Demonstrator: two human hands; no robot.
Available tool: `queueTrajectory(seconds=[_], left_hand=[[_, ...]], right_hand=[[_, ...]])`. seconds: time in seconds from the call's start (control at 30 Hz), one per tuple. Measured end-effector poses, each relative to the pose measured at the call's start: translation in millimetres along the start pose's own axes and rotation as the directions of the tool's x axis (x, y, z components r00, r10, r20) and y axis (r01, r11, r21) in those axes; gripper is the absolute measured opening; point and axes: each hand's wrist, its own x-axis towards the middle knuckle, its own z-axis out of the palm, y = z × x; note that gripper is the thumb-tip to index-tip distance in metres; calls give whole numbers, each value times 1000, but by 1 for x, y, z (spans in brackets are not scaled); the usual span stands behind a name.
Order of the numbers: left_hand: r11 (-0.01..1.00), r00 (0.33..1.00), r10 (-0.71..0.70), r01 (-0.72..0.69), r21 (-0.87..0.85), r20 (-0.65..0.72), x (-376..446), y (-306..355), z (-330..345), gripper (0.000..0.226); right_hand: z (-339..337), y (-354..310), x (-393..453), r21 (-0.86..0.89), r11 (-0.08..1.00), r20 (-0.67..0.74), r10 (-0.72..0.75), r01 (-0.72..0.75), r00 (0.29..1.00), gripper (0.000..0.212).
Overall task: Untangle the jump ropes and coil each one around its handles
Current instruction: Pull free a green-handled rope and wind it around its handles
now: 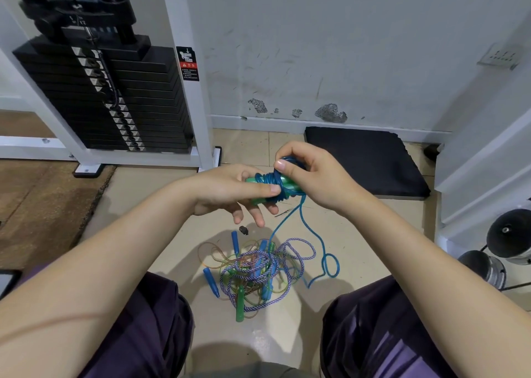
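My left hand (230, 189) grips a pair of green handles (290, 185) held side by side, with blue rope wound around them in several turns. My right hand (310, 173) pinches the blue rope (301, 219) at the top of the coil. The loose end of that rope hangs down to the floor and loops at the right. Below, between my knees, lies a tangled pile (255, 268) of a purple-white braided rope, thin clear ropes, blue handles (211, 281) and a green handle (240, 306).
A white weight machine with a black plate stack (115, 90) stands at the back left. A black foam mat (365, 159) lies against the wall at the right. Dumbbells (505, 242) sit at the far right. A small dark bit (243, 230) lies on the tile.
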Motion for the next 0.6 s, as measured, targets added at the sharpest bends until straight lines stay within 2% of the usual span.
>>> queueTrajectory(seconds=[0.1,0.17,0.23,0.33,0.43,0.5,0.6], left_hand=[[999,1000,-1,1,-33,-6,1,-1,5,52],[999,998,28,-30,-28,-57,3,-2,8,52],[997,994,73,-73,-5,-83,4,-3,7,47],[992,992,122,-121,30,-41,2,-3,3,39],[986,988,154,-153,66,-12,-1,0,4,25],[985,987,151,-145,97,-54,1,-1,8,19],[983,981,155,-142,114,-115,5,-4,11,24]], right_hand=[[0,-1,0,13,1000,14,-12,12,1000,12],[0,-2,-1,7,1000,19,-6,5,1000,9],[-2,-1,-1,55,998,28,32,-34,999,8],[-7,-1,-3,181,978,53,93,-101,994,9],[-5,-1,-4,202,972,60,113,-123,992,10],[-3,1,-4,207,969,67,120,-131,991,11],[-2,3,-4,234,964,52,120,-129,991,18]])
